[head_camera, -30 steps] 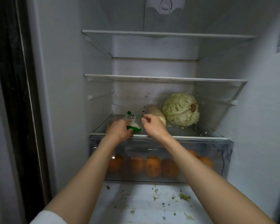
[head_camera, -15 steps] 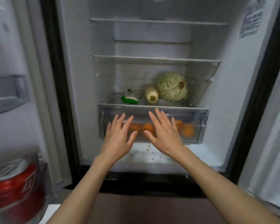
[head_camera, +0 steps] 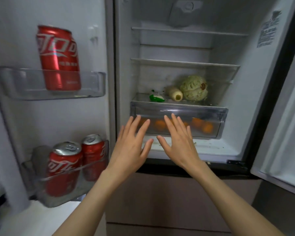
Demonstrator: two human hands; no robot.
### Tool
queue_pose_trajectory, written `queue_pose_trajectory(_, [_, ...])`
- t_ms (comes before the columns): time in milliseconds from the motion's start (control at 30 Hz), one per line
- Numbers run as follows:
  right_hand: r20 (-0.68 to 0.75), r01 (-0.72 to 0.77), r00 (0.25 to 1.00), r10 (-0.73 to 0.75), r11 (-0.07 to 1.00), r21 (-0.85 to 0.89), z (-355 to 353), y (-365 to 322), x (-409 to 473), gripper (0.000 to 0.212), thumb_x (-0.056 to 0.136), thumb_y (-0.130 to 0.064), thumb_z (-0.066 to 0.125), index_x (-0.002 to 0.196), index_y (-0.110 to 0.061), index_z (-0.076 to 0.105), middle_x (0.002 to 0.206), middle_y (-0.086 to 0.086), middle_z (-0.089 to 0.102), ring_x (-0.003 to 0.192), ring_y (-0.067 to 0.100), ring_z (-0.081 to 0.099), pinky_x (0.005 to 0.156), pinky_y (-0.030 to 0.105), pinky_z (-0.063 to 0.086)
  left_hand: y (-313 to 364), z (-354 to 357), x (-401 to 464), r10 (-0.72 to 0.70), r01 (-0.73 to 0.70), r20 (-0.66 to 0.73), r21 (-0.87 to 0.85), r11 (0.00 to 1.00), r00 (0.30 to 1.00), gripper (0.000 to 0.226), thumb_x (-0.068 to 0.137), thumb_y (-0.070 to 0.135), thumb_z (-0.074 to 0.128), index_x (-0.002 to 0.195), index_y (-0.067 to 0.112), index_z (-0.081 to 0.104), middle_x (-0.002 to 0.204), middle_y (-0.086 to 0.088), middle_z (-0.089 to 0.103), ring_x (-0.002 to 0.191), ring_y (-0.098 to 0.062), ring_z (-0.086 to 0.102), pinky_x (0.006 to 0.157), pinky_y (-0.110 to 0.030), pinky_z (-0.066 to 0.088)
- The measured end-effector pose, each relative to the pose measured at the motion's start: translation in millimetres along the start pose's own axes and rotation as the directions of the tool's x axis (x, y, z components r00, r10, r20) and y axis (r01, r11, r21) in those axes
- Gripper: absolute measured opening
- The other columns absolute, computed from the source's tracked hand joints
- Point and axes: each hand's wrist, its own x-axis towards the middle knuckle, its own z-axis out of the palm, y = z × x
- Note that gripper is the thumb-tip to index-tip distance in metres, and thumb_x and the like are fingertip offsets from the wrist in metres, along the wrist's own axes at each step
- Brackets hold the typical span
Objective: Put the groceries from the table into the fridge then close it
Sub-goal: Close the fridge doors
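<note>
Cans (head_camera: 59, 58) standing in the open door's racks are risking a rattle or topple if the door gets swung shut hard. Left hand (head_camera: 129, 147) and right hand (head_camera: 179, 143) are hovering spread and empty before the crisper drawer (head_camera: 211, 110), apparently clear of it. Groceries are lying beyond them on the shelf above: green packet (head_camera: 156, 97) at its left front edge, pale root (head_camera: 174, 93), then cabbage (head_camera: 193, 88) toward the right.
</note>
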Motion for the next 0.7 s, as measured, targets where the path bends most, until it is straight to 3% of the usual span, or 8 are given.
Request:
queue_pose_trajectory(133, [-0.05,-0.002,0.999,0.004,0.999,0.052,4,-62,-24,0.065,0.095,-0.045,0.04,0.149,-0.03,0.007,0.158,-0.004,-0.002,0.145,0.011,-0.008,0.115,0.039,-0.006,-15,-44,-37,0.088,-0.092,-0.076,-0.046,0.995,0.993,0.057,0.093,0.043,0.031,0.144,0.018,0.029,0.152,-0.012,0.025,0.143,-0.026,0.017,0.113,-0.044,0.024])
queue_pose_trajectory(300, [-0.075,0.019,0.997,-0.011,0.995,0.099,6,-137,-42,0.062,0.095,-0.039,0.043,0.149,-0.028,0.013,0.159,-0.003,0.004,0.145,0.012,-0.005,0.118,0.045,0.0,-37,-94,-71,0.175,-0.192,-0.175,-0.086,0.978,0.969,0.051,0.095,0.033,0.042,0.142,0.018,0.031,0.152,-0.011,0.026,0.143,-0.023,0.014,0.112,-0.049,0.027])
queue_pose_trajectory(500, [-0.307,0.171,0.945,-0.113,0.971,0.168,-20,-224,-26,0.053,0.094,-0.028,0.047,0.144,-0.015,0.032,0.152,0.008,0.028,0.144,0.021,0.017,0.117,0.047,0.015,-72,-162,-83,0.239,-0.267,-0.369,-0.026,0.963,0.898,0.046,0.093,0.023,0.045,0.137,0.014,0.037,0.149,-0.015,0.029,0.143,-0.028,0.016,0.11,-0.054,0.028])
queue_pose_trajectory(600, [-0.4,0.267,0.893,-0.209,0.959,0.095,-29,-261,-4,0.052,0.09,-0.028,0.048,0.139,-0.011,0.041,0.142,0.013,0.042,0.137,0.026,0.033,0.112,0.054,0.025,-95,-191,-72,0.202,-0.22,-0.471,0.018,0.975,0.859,0.046,0.091,0.016,0.047,0.136,0.013,0.037,0.147,-0.017,0.031,0.142,-0.029,0.017,0.11,-0.056,0.026])
queue_pose_trajectory(700, [-0.384,0.328,0.867,-0.318,0.944,-0.04,-34,-290,19,0.05,0.089,-0.026,0.053,0.135,-0.008,0.045,0.127,0.015,0.053,0.12,0.031,0.048,0.106,0.052,0.034,-121,-214,-55,0.12,-0.099,-0.482,0.069,0.993,0.868,0.053,0.089,0.018,0.047,0.139,0.012,0.03,0.149,-0.019,0.027,0.141,-0.03,0.016,0.111,-0.055,0.025])
